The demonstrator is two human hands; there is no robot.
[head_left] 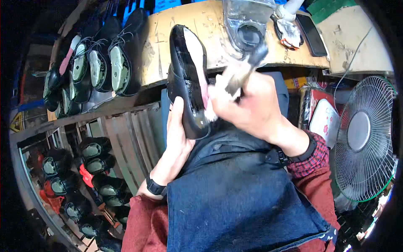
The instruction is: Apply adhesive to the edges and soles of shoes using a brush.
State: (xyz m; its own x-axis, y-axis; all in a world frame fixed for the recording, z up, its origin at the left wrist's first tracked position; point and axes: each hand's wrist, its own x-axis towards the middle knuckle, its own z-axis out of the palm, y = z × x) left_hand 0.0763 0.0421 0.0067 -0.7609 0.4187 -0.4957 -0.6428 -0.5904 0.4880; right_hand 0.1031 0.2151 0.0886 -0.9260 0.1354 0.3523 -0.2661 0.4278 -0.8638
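My left hand [178, 122] grips a black shoe [180, 71] from below and its left side. A glossy black strip runs along the shoe's upturned face, with a white and pink band along its right edge. My right hand [252, 105], smeared by motion, is closed around a brush-like tool [237, 77] with a pale middle and a dark upper end. White, blurred matter shows where the right fingers meet the shoe's right edge; whether the tool touches there I cannot tell. Beyond the right hand stands a cloudy plastic pot [235, 14] with a dark round opening.
The worn wooden bench [161, 29] also carries a smeared white wad [289, 31] and a dark phone [311, 35]. Several black lace-up shoes [119, 63] line its left end. More shoes [96, 164] fill a lower-left rack. A wire-caged fan [363, 130] stands close to my right arm.
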